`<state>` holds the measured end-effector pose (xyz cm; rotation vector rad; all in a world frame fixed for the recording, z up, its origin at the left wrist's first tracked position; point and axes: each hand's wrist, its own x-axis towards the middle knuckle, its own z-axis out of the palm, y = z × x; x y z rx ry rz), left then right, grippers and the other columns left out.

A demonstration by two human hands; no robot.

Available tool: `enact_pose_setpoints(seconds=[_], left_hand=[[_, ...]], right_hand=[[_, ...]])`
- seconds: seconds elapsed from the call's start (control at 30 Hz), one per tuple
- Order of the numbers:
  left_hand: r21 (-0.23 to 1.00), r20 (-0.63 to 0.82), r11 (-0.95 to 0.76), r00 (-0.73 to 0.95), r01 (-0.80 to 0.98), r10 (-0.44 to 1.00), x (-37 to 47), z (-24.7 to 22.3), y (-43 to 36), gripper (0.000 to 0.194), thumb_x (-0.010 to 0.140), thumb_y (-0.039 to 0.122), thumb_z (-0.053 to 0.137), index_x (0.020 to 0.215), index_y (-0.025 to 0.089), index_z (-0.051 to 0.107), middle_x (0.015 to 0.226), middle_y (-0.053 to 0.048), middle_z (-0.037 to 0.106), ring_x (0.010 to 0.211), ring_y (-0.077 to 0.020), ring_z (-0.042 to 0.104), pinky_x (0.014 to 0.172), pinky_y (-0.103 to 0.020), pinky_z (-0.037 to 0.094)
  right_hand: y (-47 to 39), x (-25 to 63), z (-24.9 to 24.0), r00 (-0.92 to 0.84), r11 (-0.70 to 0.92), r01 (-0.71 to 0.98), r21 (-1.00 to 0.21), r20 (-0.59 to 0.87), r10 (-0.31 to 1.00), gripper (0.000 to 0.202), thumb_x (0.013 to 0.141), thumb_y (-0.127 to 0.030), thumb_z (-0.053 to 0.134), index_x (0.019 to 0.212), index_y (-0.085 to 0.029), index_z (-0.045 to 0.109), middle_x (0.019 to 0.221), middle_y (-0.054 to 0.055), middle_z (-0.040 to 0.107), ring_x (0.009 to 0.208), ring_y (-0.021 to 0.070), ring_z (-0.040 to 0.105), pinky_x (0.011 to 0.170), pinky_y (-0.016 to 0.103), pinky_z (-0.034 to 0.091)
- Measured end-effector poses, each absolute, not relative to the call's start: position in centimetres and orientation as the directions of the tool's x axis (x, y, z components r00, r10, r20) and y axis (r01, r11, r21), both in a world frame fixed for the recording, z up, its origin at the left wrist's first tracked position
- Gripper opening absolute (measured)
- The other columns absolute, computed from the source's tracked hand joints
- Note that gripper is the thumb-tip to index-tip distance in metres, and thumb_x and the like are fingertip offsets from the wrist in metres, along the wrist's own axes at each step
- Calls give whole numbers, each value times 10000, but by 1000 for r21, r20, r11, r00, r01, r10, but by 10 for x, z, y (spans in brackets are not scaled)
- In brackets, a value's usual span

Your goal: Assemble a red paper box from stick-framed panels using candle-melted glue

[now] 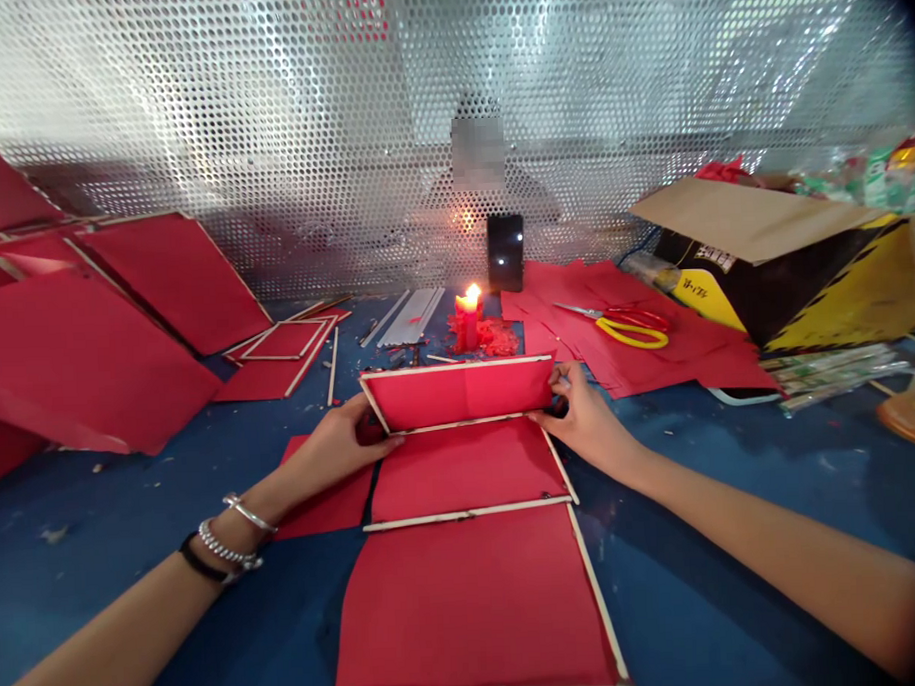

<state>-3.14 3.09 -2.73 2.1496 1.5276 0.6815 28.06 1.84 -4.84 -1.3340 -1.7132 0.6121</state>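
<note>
A red paper panel (469,463) framed with thin pale sticks lies on the blue table (734,533) in front of me, in three hinged sections. Its far section (459,391) is tilted up. My left hand (341,442) grips that section's left edge, and my right hand (584,419) grips its right edge. A lit red candle (468,318) stands just behind the raised section, with red wax bits around its base.
Finished red panels (89,326) lean stacked at the left. Loose red paper (638,347) with yellow-handled scissors (629,327) lies at right, beside an open cardboard box (785,262). A black phone (505,251) stands against the perforated metal wall (270,119). Sticks (411,315) lie near the candle.
</note>
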Motion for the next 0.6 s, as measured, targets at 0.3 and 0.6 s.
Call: enact_pose_setpoints(seconds=[0.3,0.6], left_hand=[[619,143,-314,291,719,946,-27,-29,30,483,683,392,636,1090,148,545,1103,-86,653,979,-236,620,875,-361,490],[646,169,-374,353,666,920,-28,-32,33,393,705,380,626,1019,145,590,972,-76,694,858,-210,650,797,-353,530]], right_hand=[[17,282,-46,-137,356,532,-768,337,932,274,709,-180,478,927,-219,317,910,83,629,816,211,630,658,315,466],[20,284,-51,-137,391,523,-757,378,916,257,730,-126,433,946,-219,330,881,74,610,819,208,628,682,324,465]])
